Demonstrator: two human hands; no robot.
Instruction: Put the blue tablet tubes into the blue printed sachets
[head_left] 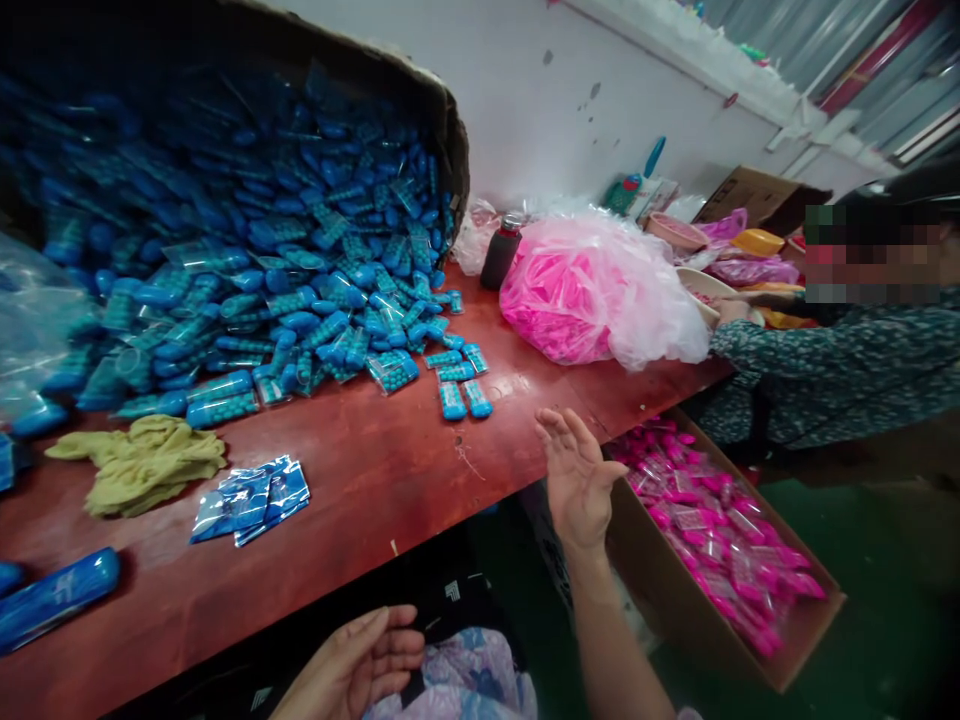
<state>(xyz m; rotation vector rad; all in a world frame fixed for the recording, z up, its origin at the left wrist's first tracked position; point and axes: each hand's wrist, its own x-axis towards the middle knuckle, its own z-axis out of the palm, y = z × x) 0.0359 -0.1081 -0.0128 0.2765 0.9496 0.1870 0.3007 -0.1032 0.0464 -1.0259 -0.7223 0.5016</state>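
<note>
My right hand is raised at the table's front edge, palm open, fingers spread, holding nothing. It hovers between the red table and a cardboard box of pink packets on the floor. My left hand rests low near my lap, fingers loosely apart and empty. A large heap of blue bagged packets spills from a tipped cardboard box across the table. Two blue packets lie nearest my right hand. A small stack of flat clear-blue bags lies in front of me.
A yellow cloth lies at left, with a blue case at the near left edge. A pink-filled plastic bag and a dark bottle stand at the back. Another person's sleeve reaches toward bowls at right.
</note>
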